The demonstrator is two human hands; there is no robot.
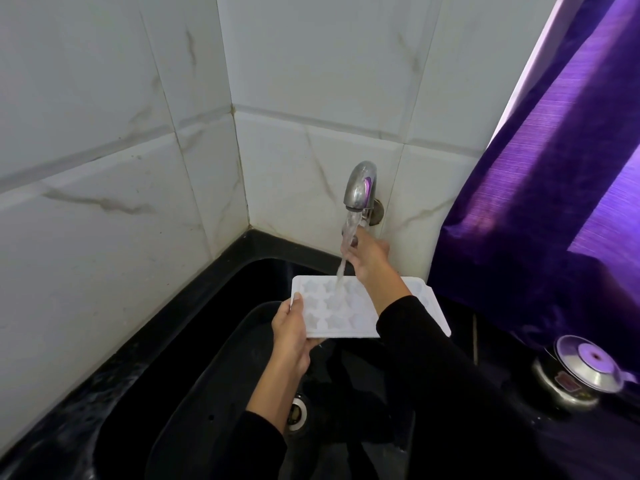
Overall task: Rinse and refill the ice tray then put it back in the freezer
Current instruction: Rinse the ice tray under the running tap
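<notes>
A white ice tray (332, 313) with star-shaped cells is held level over the black sink (249, 271). My left hand (292, 332) grips its near left corner, thumb on top. A chrome tap (360, 185) on the tiled wall runs, and its stream of water (344, 258) falls into the tray's middle cells. My right hand (367, 256) reaches over the tray, up to the tap's handle just under the spout, fingers closed around it. My right forearm, in a black sleeve, hides part of the tray's right side.
A dark oval basin (214, 393) lies in the sink beneath the tray, with the drain (298, 410) showing beside it. A steel kettle (575, 375) stands on the black counter at the right. A purple curtain (554, 185) hangs over the counter's right end.
</notes>
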